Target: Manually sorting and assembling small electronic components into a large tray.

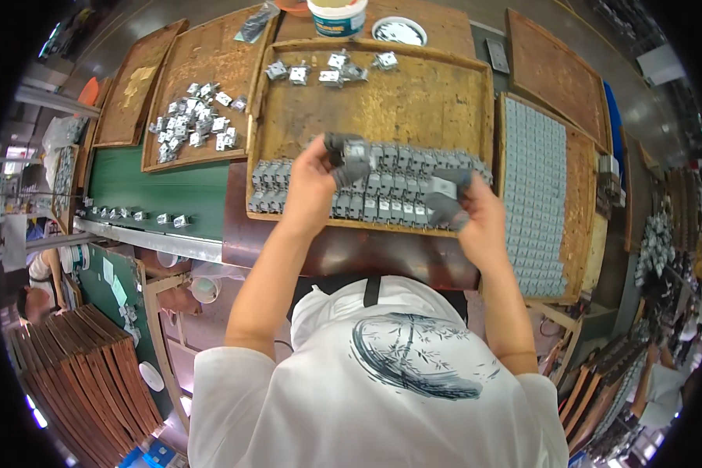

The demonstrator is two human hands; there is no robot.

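My left hand [317, 173], its fingertips covered in dark grey, is closed on a small silver metal part [356, 149] above the wooden tray [374, 117] in front of me. To its right, my right hand [477, 212], also with grey-covered fingertips, is closed round another small metal part [444, 187]. Packed rows of similar grey metal parts [382, 204] fill the near side of that tray, just below both hands. Several loose ones [331, 76] lie at its far side. Fingers hide much of both held pieces.
A tray at left holds a pile of loose parts [195, 121]; one at right holds a dense grid of them [534, 187]. Beyond stand a white bucket [339, 19] and a round dish [399, 31]. Several parts [164, 219] sit along the green bench's edge.
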